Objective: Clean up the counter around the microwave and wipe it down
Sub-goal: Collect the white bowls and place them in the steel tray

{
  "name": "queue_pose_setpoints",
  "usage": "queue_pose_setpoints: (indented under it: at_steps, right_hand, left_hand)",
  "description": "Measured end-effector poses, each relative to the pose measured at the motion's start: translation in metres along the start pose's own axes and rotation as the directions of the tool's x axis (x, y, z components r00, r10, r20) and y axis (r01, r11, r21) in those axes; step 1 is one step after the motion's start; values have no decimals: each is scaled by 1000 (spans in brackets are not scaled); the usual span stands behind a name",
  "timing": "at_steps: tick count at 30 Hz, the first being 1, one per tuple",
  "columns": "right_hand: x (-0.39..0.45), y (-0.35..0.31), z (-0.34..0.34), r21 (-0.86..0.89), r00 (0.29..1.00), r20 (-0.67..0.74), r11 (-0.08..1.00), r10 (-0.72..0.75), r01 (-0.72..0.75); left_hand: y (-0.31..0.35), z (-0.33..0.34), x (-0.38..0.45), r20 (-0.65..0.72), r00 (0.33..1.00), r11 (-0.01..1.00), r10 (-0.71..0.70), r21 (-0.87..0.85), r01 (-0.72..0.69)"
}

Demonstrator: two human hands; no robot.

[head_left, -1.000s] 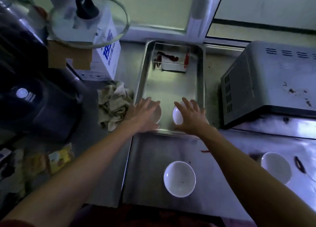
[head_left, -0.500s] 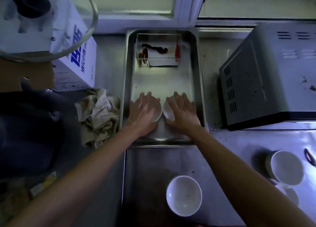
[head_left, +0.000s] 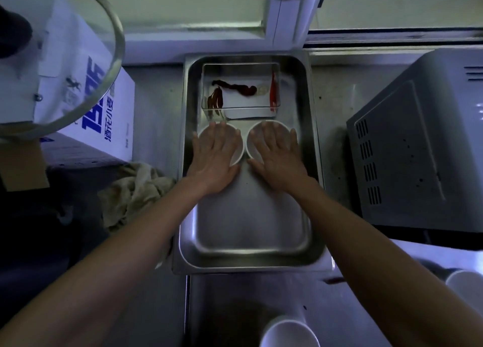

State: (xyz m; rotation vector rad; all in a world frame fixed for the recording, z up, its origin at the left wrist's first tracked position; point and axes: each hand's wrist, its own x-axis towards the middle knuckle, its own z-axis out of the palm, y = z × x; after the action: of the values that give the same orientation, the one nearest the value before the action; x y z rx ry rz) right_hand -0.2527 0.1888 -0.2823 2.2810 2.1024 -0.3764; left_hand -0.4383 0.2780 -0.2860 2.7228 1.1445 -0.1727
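My left hand (head_left: 213, 161) and right hand (head_left: 278, 160) lie flat, fingers (head_left: 222, 133) spread wide, each on top of a white bowl: left bowl (head_left: 235, 148), right bowl (head_left: 252, 144). The 2 bowls sit side by side in the steel tray (head_left: 251, 244), just before a clear box (head_left: 240, 88) of red scraps. The rag (head_left: 136, 190) lies left of the tray, the microwave (head_left: 418, 148) right of it, all on the counter (head_left: 156, 116).

Under my hands sit two white bowls (head_left: 236, 148) in a silver steel tray (head_left: 251, 231), beside a clear container (head_left: 240, 89) with red-brown scraps, a grey microwave (head_left: 418, 148), a beige cloth (head_left: 136, 190), and a white box (head_left: 86, 116) printed blue.
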Motion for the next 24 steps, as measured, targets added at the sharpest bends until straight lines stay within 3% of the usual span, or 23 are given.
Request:
queue_pose_setpoints:
  at_steps: [8,13,19,24]
  right_hand:
    - [29,5,-3,-24,1000,-6,1000,0,0]
    - [31,7,-6,21,1000,-7,1000,18,-18]
    - [4,2,-25,52,998,21,997,52,-53]
    - [-48,-15,-43,67,997,18,995,71,-73]
  left_hand:
    - [-14,-2,30,-28,999,996,43,79,-40]
    - [-15,-12,28,-35,999,999,39,-5,-39]
    - [-4,-28,-8,28,1000,999,-5,-45,7]
    - [16,-39,-57,-5,998,992,59,-115,-59]
